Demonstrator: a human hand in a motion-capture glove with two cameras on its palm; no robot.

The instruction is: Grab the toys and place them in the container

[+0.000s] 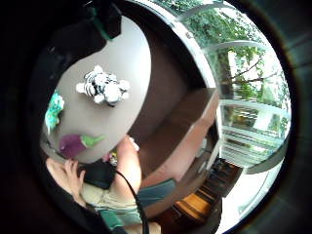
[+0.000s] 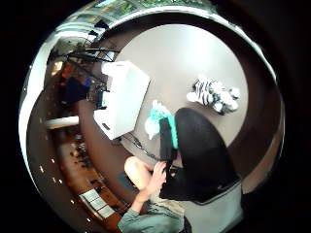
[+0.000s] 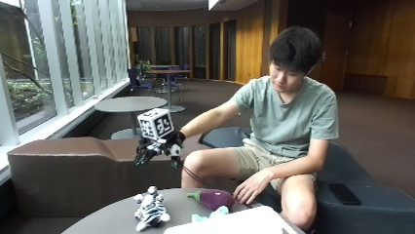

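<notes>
We saw the gloved right hand (image 3: 158, 148) raised, fingers relaxed, holding nothing, above zebra toy (image 3: 150, 208), eggplant toy (image 3: 213, 198), white container (image 3: 227, 223), on the desk (image 3: 110, 219), no readable writing.

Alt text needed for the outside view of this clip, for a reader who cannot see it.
A seated person holds the gloved right hand raised above a round table, fingers hanging loosely and holding nothing. On the table lie a zebra toy, a purple eggplant toy and a white container.
</notes>
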